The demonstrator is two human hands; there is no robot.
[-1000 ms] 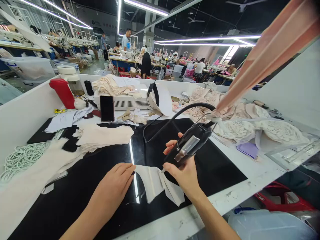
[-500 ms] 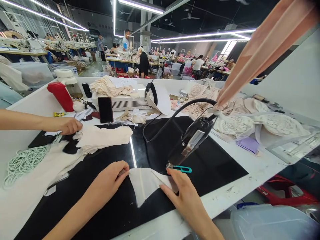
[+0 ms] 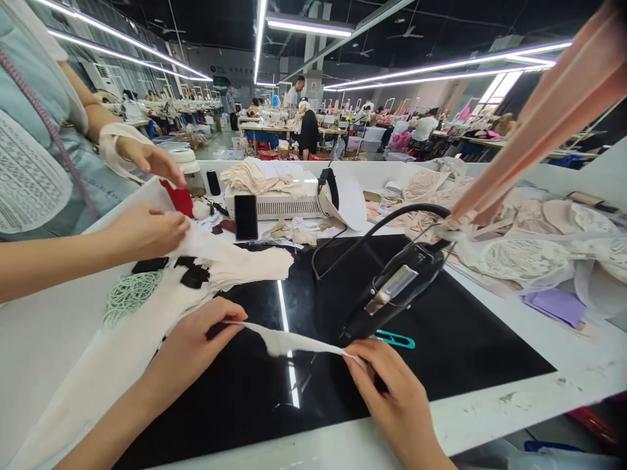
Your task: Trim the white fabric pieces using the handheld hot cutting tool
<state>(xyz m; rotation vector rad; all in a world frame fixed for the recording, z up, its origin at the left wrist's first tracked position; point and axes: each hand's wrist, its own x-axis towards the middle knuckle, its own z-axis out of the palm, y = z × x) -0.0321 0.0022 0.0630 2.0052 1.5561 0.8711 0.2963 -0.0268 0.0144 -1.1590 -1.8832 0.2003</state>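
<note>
A small white fabric piece [image 3: 294,342] is stretched between my two hands above the black mat [image 3: 235,405]. My left hand [image 3: 206,333] pinches its left end. Its right end is pinched between the thumb and fingers of my right hand [image 3: 389,382]. Seen almost edge-on, the cloth looks like a narrow strip. Just behind my right hand hangs a black hand-held tool [image 3: 394,287] with a cable, its tip close to my fingers. A teal thread snipper or cutter handle [image 3: 396,339] lies beside that tip.
Another person's hand [image 3: 147,230] grips cloth at the stack of cream fabric pieces [image 3: 249,264]; a co-worker's hand [image 3: 149,156] hangs over the left edge. Around the mat are mint cord [image 3: 130,297], a phone [image 3: 245,217], a white visor [image 3: 345,199] and lace bra cups [image 3: 519,254].
The white fabric has been lifted from the mat and pulled taut, turning edge-on. A co-worker has come in at the left. The other hand has raised cloth from the stack. My view has shifted left.
</note>
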